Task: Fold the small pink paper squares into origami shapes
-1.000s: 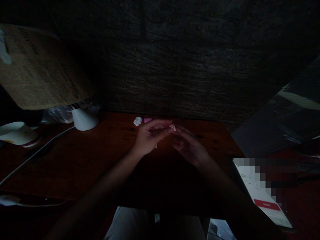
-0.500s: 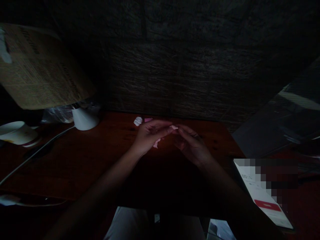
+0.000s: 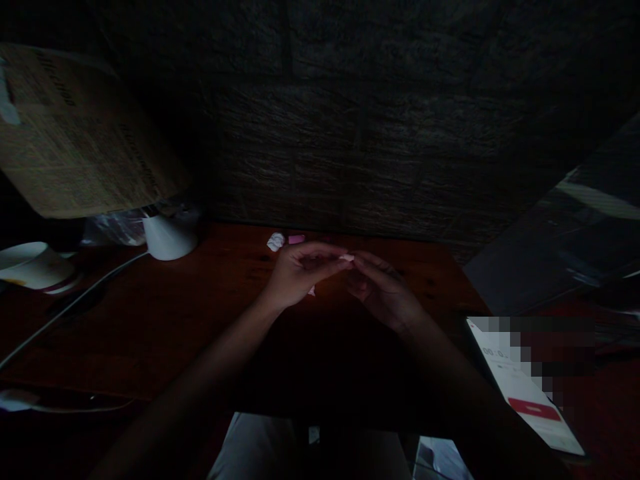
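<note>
Between my two hands, above the dark wooden table point(image 3: 220, 280), is a small pale pink piece point(image 3: 347, 257), perhaps crumpled paper; the dim light hides its exact kind. My left hand point(image 3: 303, 270) pinches it from the left with thumb and fingers. From the right, the thumb and fingertips of my right hand point(image 3: 385, 287) close on the same piece. Below my left hand a scrap of pink point(image 3: 312, 291) shows on the table, mostly covered. Behind that hand lie a crumpled white ball point(image 3: 275, 241) and a flat pink block point(image 3: 297, 239).
A lamp with a white base point(image 3: 170, 239) and a newsprint-patterned shade point(image 3: 90, 133) stands at the left, its white cable point(image 3: 75, 307) crossing the table. A paper cup point(image 3: 37, 267) is at the left edge. At the right rests a lit phone point(image 3: 535, 407). A dark wall point(image 3: 350, 133) rises behind.
My fingertips have shifted slightly around the pink piece, which sits a little farther left and lower. Less of the pink scrap below my left hand shows.
</note>
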Demonstrator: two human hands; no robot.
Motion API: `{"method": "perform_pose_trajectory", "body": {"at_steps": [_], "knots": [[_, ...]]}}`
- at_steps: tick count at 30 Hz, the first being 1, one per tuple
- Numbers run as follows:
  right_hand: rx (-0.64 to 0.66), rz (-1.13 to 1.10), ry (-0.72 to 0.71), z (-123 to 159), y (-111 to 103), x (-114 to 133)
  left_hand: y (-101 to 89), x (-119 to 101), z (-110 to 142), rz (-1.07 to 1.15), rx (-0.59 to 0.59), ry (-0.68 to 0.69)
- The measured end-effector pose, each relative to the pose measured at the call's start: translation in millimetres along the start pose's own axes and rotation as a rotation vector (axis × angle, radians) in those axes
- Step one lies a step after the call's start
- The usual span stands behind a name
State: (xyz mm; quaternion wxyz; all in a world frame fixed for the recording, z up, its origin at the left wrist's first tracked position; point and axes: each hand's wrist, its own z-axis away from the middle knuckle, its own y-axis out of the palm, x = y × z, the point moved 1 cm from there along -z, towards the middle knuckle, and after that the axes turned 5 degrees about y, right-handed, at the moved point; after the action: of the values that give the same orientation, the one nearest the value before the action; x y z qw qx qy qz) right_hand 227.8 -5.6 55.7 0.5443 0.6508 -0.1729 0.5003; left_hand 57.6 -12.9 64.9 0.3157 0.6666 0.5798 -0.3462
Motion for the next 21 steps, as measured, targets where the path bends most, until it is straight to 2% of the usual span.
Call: {"method": "perform_pose_trajectory", "body": {"at_steps": [12,21], "knots": [[0.007,-0.04,0.029,-1.2,0.2,-0.6,1.6,-1.5,1.3,-0.08,-0.024,0.036],[-0.022,0.017,-0.026,-3.8,-3.8,-0.6,3.7,0.3,1.9,-0.111,-0.035,0.068]]}}
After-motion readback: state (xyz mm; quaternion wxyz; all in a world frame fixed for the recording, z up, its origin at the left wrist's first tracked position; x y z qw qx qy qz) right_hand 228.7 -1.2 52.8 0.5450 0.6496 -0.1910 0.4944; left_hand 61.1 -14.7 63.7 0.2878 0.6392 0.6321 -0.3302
